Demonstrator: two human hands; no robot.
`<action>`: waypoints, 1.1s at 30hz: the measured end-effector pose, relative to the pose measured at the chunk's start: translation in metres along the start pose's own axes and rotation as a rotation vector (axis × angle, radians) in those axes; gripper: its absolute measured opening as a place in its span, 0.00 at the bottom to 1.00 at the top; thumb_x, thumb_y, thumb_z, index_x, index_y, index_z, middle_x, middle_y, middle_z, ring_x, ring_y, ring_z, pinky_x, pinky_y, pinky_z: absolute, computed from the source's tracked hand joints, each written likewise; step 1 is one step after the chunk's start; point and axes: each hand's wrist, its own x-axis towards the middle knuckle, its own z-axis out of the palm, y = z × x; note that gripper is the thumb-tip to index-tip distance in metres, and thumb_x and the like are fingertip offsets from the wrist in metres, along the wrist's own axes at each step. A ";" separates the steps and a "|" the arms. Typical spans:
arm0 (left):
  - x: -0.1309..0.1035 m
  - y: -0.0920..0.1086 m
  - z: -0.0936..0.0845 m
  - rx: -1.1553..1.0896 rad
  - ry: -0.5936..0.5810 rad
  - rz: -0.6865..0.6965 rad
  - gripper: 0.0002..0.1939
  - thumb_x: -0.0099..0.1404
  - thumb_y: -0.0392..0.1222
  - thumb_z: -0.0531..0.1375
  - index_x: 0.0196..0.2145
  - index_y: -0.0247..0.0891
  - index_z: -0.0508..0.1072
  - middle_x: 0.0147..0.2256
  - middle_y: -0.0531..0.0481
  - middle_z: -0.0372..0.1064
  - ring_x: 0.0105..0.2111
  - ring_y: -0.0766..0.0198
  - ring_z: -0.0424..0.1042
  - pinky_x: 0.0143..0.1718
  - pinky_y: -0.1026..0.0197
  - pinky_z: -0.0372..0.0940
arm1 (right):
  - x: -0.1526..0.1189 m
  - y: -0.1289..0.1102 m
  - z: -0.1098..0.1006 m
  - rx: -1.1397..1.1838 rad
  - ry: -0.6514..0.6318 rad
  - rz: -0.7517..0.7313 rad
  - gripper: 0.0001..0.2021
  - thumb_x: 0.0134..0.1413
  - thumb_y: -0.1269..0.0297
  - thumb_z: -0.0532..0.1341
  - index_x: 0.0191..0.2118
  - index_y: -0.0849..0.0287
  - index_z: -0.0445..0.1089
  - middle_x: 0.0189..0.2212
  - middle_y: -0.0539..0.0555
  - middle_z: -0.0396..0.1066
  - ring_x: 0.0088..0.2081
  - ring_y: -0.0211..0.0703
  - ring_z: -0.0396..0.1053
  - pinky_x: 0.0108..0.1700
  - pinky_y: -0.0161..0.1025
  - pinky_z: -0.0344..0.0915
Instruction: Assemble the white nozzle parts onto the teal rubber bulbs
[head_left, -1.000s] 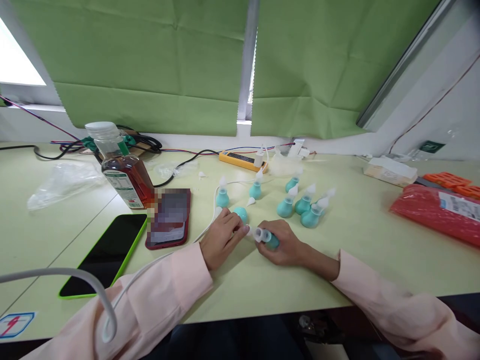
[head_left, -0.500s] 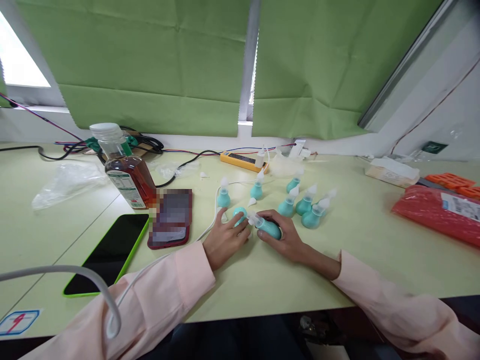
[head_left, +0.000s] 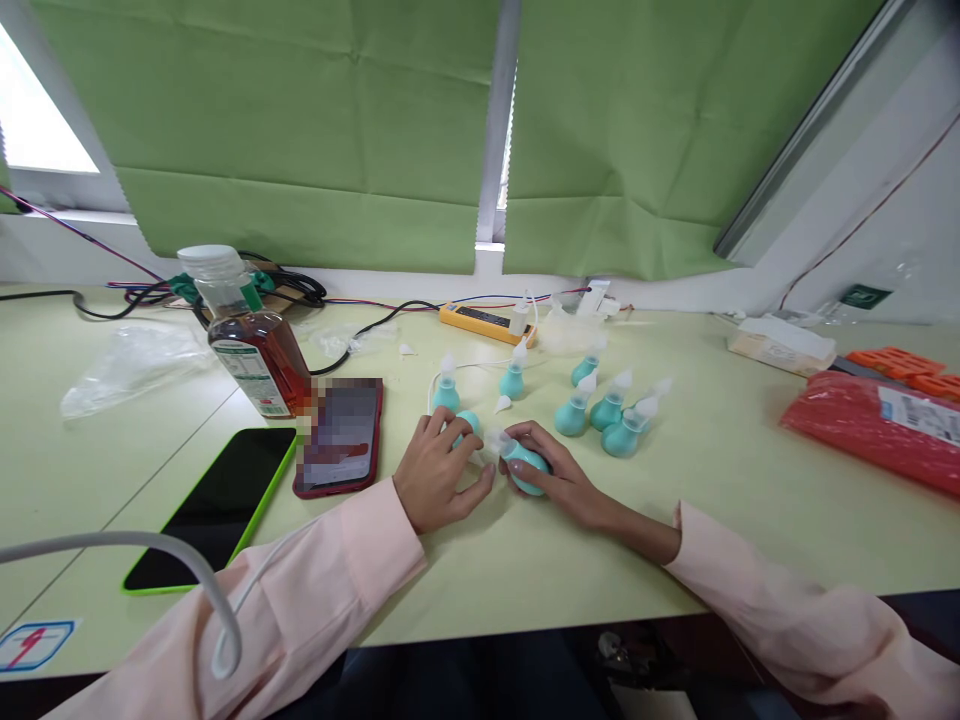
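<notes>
My right hand [head_left: 566, 480] is wrapped round a teal bulb [head_left: 529, 472] with a clear collar pointing left. My left hand [head_left: 439, 475] rests just left of it, its fingers curled beside another teal bulb [head_left: 469, 424] that they partly cover; whether they grip anything is hidden. A small white cone tip [head_left: 502, 404] lies on the table beyond my hands. Teal bulbs with pale tips stand behind, one [head_left: 446, 390] near my left fingers and one [head_left: 511, 378] farther back. Several more, such as this bulb [head_left: 620, 436], are grouped to the right.
On the left are a bottle of amber liquid [head_left: 259, 365], a green-edged phone [head_left: 217, 505] and a red-cased phone [head_left: 341, 440]. A yellow power strip [head_left: 487, 325] lies at the back with cables. To the right are a red plastic package [head_left: 862, 425] and a tissue pack [head_left: 784, 345].
My left hand has shifted slightly left and its fingers have curled in more. My right hand and its bulb have moved a little left and turned slightly.
</notes>
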 end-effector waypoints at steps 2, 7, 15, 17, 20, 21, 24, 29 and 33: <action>0.001 0.001 -0.002 -0.147 0.005 -0.018 0.09 0.57 0.42 0.54 0.29 0.33 0.68 0.27 0.45 0.65 0.31 0.60 0.57 0.33 0.57 0.57 | -0.002 -0.002 0.004 0.114 -0.068 0.032 0.12 0.54 0.60 0.50 0.44 0.55 0.51 0.32 0.50 0.59 0.29 0.34 0.60 0.32 0.35 0.59; 0.000 0.005 -0.003 -0.407 -0.007 -0.073 0.10 0.60 0.39 0.53 0.23 0.35 0.65 0.22 0.50 0.62 0.28 0.65 0.55 0.30 0.63 0.55 | -0.006 -0.004 0.006 0.083 -0.169 0.029 0.13 0.55 0.58 0.49 0.45 0.54 0.48 0.34 0.51 0.59 0.34 0.35 0.58 0.38 0.37 0.56; -0.003 0.007 -0.004 -0.607 -0.121 -0.177 0.12 0.62 0.37 0.48 0.24 0.36 0.64 0.25 0.50 0.62 0.30 0.65 0.57 0.31 0.64 0.55 | -0.008 -0.004 0.006 0.107 -0.210 0.031 0.13 0.56 0.56 0.46 0.45 0.54 0.46 0.31 0.51 0.58 0.30 0.34 0.56 0.34 0.36 0.55; -0.003 0.007 -0.004 -0.610 -0.129 -0.186 0.11 0.63 0.37 0.47 0.25 0.36 0.64 0.25 0.50 0.62 0.30 0.65 0.57 0.31 0.64 0.55 | -0.008 -0.005 0.007 0.115 -0.210 0.028 0.13 0.56 0.57 0.46 0.45 0.54 0.45 0.31 0.51 0.57 0.30 0.34 0.56 0.34 0.36 0.56; -0.003 0.008 -0.003 -0.599 -0.119 -0.182 0.10 0.63 0.36 0.47 0.26 0.36 0.65 0.25 0.51 0.63 0.31 0.65 0.57 0.33 0.64 0.55 | -0.009 -0.006 0.008 0.080 -0.186 0.015 0.12 0.57 0.57 0.45 0.45 0.54 0.44 0.32 0.51 0.57 0.31 0.35 0.56 0.35 0.37 0.56; -0.003 0.008 -0.003 -0.587 -0.112 -0.182 0.10 0.63 0.36 0.47 0.26 0.36 0.65 0.26 0.51 0.63 0.31 0.66 0.58 0.34 0.64 0.55 | -0.009 -0.005 0.009 0.055 -0.170 0.010 0.12 0.57 0.58 0.45 0.45 0.54 0.44 0.32 0.51 0.57 0.32 0.35 0.56 0.35 0.37 0.56; -0.004 0.011 -0.002 -0.543 -0.074 -0.199 0.10 0.63 0.36 0.47 0.29 0.36 0.66 0.27 0.51 0.64 0.32 0.66 0.58 0.34 0.64 0.56 | -0.010 -0.002 0.011 -0.037 -0.110 -0.020 0.12 0.57 0.59 0.44 0.46 0.54 0.43 0.33 0.52 0.57 0.33 0.36 0.56 0.37 0.38 0.56; -0.004 0.015 -0.001 -0.546 -0.025 -0.291 0.10 0.62 0.37 0.48 0.29 0.36 0.68 0.25 0.51 0.64 0.30 0.66 0.59 0.32 0.64 0.56 | -0.008 0.006 0.011 -0.282 0.030 -0.099 0.12 0.57 0.62 0.46 0.45 0.56 0.44 0.36 0.55 0.57 0.38 0.41 0.58 0.41 0.42 0.57; -0.003 0.016 0.002 -0.697 0.031 -0.545 0.08 0.57 0.41 0.54 0.28 0.36 0.70 0.25 0.51 0.65 0.26 0.67 0.59 0.30 0.64 0.57 | -0.008 0.009 0.012 -0.373 0.091 -0.141 0.13 0.56 0.64 0.47 0.46 0.57 0.44 0.39 0.57 0.57 0.41 0.44 0.59 0.44 0.45 0.57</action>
